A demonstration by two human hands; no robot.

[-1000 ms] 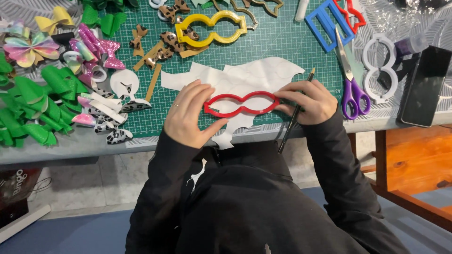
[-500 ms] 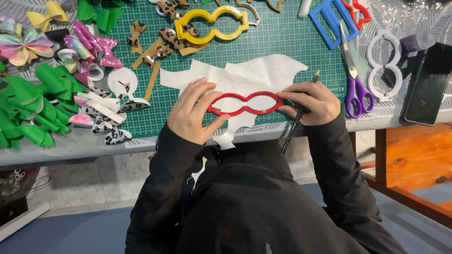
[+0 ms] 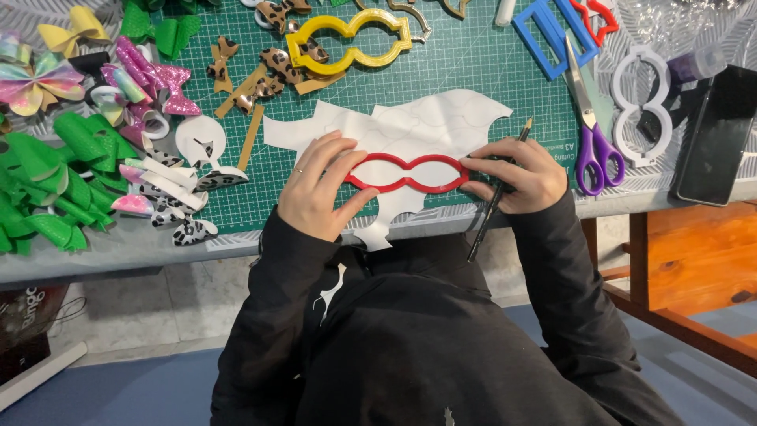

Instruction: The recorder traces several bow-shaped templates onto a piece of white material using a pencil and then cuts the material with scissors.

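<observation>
Left hand (image 3: 315, 193) fingers spread pressing red template (image 3: 406, 174) onto white sheet (image 3: 426, 126), right hand (image 3: 516, 175) gripping pencil (image 3: 498, 193)

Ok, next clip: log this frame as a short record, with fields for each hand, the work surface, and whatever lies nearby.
left hand: left hand presses the red template flat
right hand: right hand steadies the template's other end and grips a pencil
under template: white sheet, edges already cut out
surface: green cutting mat
nearby right: purple-handled scissors, white template, dark phone
nearby left: yellow template, green bows
</observation>
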